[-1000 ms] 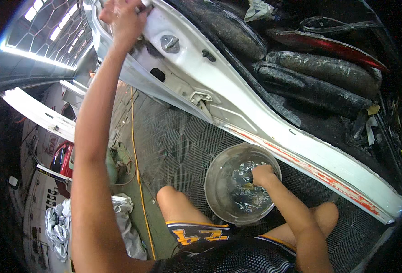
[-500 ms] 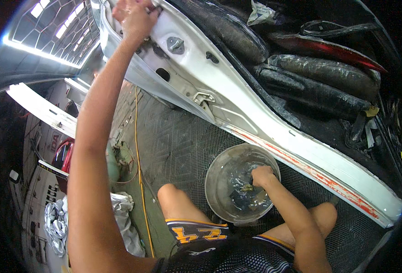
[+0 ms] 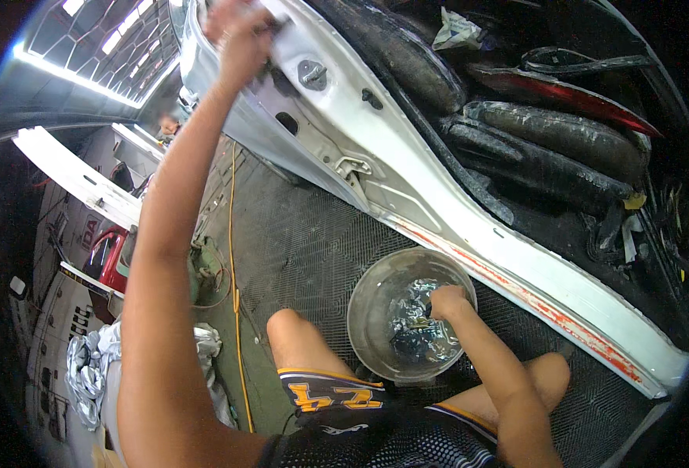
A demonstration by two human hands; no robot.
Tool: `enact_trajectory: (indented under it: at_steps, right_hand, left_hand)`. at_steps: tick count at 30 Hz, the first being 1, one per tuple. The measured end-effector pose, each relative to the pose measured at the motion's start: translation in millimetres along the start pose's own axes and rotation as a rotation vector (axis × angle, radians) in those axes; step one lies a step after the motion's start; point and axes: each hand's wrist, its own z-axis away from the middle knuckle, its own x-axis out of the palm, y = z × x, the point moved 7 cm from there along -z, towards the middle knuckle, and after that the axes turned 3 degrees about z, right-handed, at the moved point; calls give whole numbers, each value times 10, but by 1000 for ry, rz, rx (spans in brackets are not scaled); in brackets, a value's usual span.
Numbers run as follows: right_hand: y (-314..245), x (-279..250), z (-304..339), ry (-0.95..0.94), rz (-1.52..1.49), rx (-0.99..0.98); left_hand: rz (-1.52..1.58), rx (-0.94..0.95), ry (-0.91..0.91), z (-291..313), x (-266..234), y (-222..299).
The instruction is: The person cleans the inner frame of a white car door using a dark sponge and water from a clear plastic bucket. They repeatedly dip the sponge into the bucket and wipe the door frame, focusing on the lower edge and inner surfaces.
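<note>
White doorframe (image 3: 411,156) by left hand (image 3: 241,37), right hand (image 3: 447,302) in bucket (image 3: 368,316)

This is a car body workshop, shown by the bare white car frame (image 3: 516,261) with red patches along its sill (image 3: 590,334). Right of the frame, dusty black parts (image 3: 555,144) and a red panel (image 3: 575,97) lie heaped. Left of it, a yellow hose or cord (image 3: 233,226) crosses the floor (image 3: 305,242); farther left are a loose white panel (image 3: 75,175) and a partly hidden red car (image 3: 110,279).
</note>
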Motion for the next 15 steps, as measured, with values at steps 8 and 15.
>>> enact_trajectory:
  at_steps: [8, 15]
  right_hand:
    - [-38, 65, 49, 6, 0, -41]
    - [-15, 52, 40, 8, -45, -20]
  left_hand:
    - [-92, 259, -21, 267, 206, 352]
    - [-64, 10, -299, 195, 403, 537]
